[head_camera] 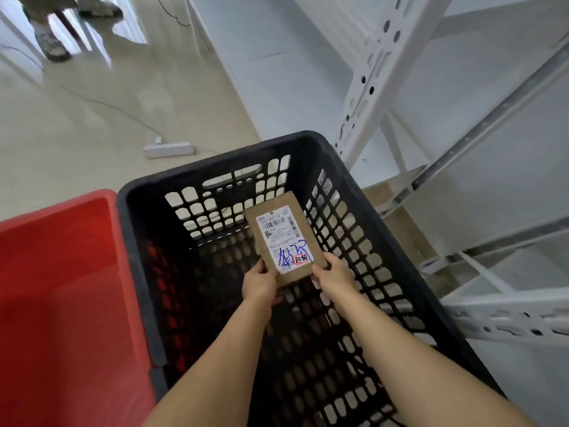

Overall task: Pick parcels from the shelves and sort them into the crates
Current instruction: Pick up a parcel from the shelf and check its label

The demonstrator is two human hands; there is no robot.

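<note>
Floor: pale glossy floor (pixel 92 97) spreads beyond the crates, far from the grip, with a white power strip (pixel 168 149) and its thin cable lying on it past the far end of the black crate.
Shelving: white metal shelving (pixel 378 66) with slotted uprights rises to the right of the hands, close beside the black crate's right wall.
Black crate: a black lattice-walled crate (pixel 363 192) sits directly under and around the grip; both forearms reach down into it.
Red crate: a red solid-walled crate (pixel 61 272) stands to the left of the grip, its rim touching the black crate's left rim.
Parcel: a flat brown cardboard parcel (pixel 278 208) is held inside the black crate, above its floor, label face up.
Long axis: the parcel's long axis runs from the hands away toward the crate's far wall, leaning slightly left; the barcode end points away, the blue handwriting and red stamp end lies at the grip.
Left hand: the left hand (pixel 260 285) grips the parcel's near left corner, thumb on top, fingers curled beneath.
Right hand: the right hand (pixel 334 274) grips the near right corner, thumb along the edge, fingers wrapped under.
Another person: shod feet (pixel 52 41) stand on the floor at the far left, well apart from the grip.
</note>
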